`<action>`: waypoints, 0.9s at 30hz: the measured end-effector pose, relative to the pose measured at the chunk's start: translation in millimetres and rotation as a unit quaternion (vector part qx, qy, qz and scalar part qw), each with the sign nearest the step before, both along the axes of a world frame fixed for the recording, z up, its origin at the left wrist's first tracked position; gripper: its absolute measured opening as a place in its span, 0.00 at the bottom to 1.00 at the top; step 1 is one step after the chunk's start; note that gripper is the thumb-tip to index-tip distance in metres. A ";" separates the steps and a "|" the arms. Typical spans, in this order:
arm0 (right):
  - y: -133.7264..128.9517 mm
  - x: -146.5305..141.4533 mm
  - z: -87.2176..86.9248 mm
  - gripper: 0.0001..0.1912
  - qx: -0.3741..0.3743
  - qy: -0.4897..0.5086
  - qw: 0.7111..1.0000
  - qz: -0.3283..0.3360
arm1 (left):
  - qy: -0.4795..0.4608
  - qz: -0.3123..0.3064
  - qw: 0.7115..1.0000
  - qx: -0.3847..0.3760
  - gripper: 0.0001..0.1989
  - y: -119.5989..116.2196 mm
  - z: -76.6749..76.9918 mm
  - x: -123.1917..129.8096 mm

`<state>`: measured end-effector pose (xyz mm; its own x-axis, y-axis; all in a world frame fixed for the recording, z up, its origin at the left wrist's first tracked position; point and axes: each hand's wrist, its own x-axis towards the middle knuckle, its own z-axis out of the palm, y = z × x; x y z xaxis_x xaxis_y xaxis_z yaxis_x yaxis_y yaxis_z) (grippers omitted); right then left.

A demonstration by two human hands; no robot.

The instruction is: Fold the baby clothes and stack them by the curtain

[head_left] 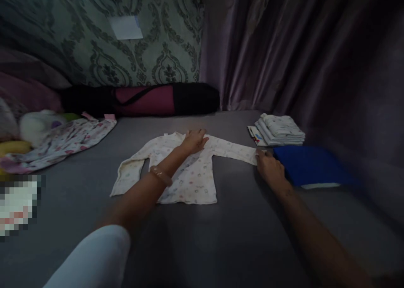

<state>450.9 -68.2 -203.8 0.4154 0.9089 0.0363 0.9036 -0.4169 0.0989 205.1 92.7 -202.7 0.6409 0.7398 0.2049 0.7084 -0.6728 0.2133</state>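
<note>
A small white long-sleeved shirt (195, 178) with a scattered print lies spread on the grey sheet. My left hand (193, 142) rests on it just below the collar, palm down, fingers stretched out and thumb apart. At the end of the right-hand sleeve, my right hand (270, 169) has its fingers closed on the cuff. That sleeve is drawn out straight, while the other one bends downward at the left. A bracelet (160, 175) circles my left forearm, which crosses over the shirt and hides part of its front.
Folded white clothes (280, 128) are stacked beyond my right hand, beside a blue folded item (315, 166). At the left lie a printed cloth (75, 140) and a white plush toy (41, 126). A long black and maroon bag (145, 100) runs along the wall near a purple curtain (252, 48).
</note>
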 end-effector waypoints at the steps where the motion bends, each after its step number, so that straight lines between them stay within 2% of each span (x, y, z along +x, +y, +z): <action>1: -1.7 -0.8 4.9 0.22 0.007 0.005 1.000 -0.007 | -0.010 -0.034 0.999 -0.002 0.18 -15.0 6.1 -15.8; 3: -6.0 -4.3 15.2 0.22 0.031 0.004 0.999 -0.021 | -0.023 -0.081 0.996 -0.021 0.18 -47.4 15.0 -52.2; 5: -10.9 -12.1 23.9 0.21 0.054 -0.002 0.998 -0.020 | -0.042 -0.075 0.995 -0.054 0.18 -77.3 18.3 -92.9; 7: -15.5 -25.4 27.6 0.20 0.052 0.015 0.998 0.014 | -0.070 -0.007 0.994 -0.087 0.18 -100.6 15.6 -134.7; 9: -19.7 -43.6 24.0 0.18 0.026 0.071 0.994 0.079 | -0.081 0.089 0.987 -0.104 0.17 -117.9 8.0 -173.7; 11: -24.3 -64.3 13.9 0.15 -0.005 0.158 0.975 0.154 | -0.082 0.177 0.970 -0.145 0.17 -132.2 -1.6 -205.6; 13: -30.3 -84.1 1.1 0.14 -0.019 0.241 0.947 0.212 | -0.089 0.227 0.953 -0.182 0.16 -145.5 -9.9 -227.4; 16: -41.8 -106.4 -13.6 0.14 -0.009 0.312 0.920 0.236 | -0.125 0.261 0.932 -0.217 0.18 -162.2 -17.1 -240.9; 19: -52.8 -117.9 -19.9 0.19 0.000 0.333 0.907 0.256 | -0.172 0.262 0.917 -0.248 0.25 -170.9 -21.5 -240.3; 22: -58.5 -120.4 -24.2 0.20 0.020 0.317 0.900 0.299 | -0.200 0.213 0.925 -0.242 0.27 -170.7 -27.9 -236.8; 27: -57.9 -115.0 -33.1 0.17 0.021 0.273 0.903 0.331 | -0.173 0.176 0.945 -0.214 0.16 -161.6 -32.1 -236.0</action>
<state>335.9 -126.1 -237.0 -0.2514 0.9674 0.0305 0.8654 0.2388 -0.4406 -30.9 -68.9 -234.7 0.2887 0.9574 -0.0096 0.7109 -0.2076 0.6720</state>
